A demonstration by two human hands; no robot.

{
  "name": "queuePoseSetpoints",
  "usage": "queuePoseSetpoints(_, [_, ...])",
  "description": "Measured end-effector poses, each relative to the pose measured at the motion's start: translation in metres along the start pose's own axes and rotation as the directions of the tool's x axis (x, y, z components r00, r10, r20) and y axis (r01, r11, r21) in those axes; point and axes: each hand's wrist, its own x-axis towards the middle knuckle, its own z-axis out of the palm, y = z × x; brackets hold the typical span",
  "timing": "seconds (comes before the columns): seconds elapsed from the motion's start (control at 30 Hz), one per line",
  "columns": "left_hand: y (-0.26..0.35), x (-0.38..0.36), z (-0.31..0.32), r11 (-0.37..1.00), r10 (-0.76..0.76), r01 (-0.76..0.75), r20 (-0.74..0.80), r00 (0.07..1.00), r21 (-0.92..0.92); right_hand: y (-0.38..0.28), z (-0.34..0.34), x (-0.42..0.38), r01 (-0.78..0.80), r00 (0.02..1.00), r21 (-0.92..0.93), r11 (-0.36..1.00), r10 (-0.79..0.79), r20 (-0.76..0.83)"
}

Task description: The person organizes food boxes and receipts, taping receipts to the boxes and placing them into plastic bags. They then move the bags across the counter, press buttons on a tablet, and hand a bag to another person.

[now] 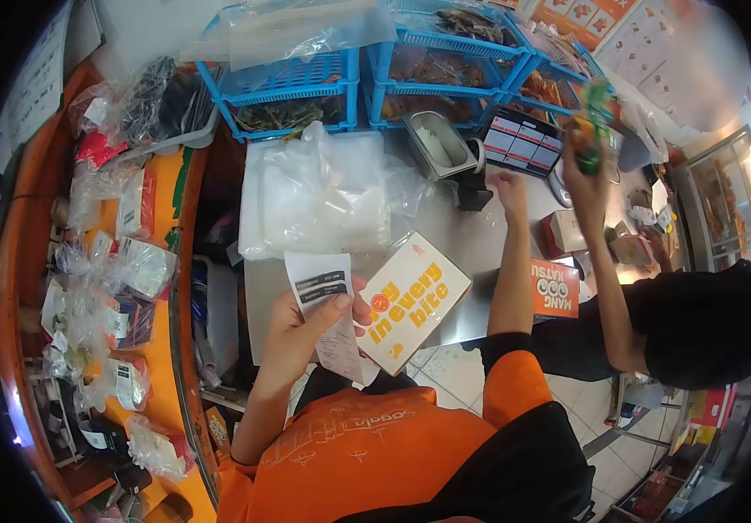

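Observation:
My left hand (310,324) is closed on a paper receipt (336,349), a long white strip with black printed blocks near its top, thumb in front. Just right of it lies a white box (419,296) with yellow lettering, on the steel counter. My right hand (510,193) reaches forward over the counter with its fingers curled in, at the lower edge of a tablet (522,144) showing a grid of tiles. I see nothing in those fingers. A small black device (473,193) stands just left of my right hand.
Stacked clear plastic bags (314,192) lie on the counter below blue baskets (293,83). A metal container (438,144) stands near the tablet. On the right, a co-worker's hand (587,166) holds a green bottle (598,118). Bagged orders (136,322) line the orange shelf at left.

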Motion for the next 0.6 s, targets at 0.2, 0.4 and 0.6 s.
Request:
queuePoseSetpoints(0.2, [-0.003,0.014,0.002,0.995,-0.091,0.092,0.008,0.996,-0.027,0.041,0.025,-0.062,0.185,0.972,-0.309,0.933,-0.221,-0.085])
queuePoseSetpoints(0.4, [-0.014,0.051,0.029,0.981,-0.178,0.191,0.205,0.963,-0.044,0.073,0.044,-0.036,0.238,0.883,-0.402,0.884,-0.369,-0.289])
queuePoseSetpoints(0.6, [-0.048,0.072,0.042,0.967,-0.027,-0.021,0.183,0.983,0.256,-0.128,-0.036,-0.232,0.053,0.997,0.823,0.566,-0.075,-0.012])
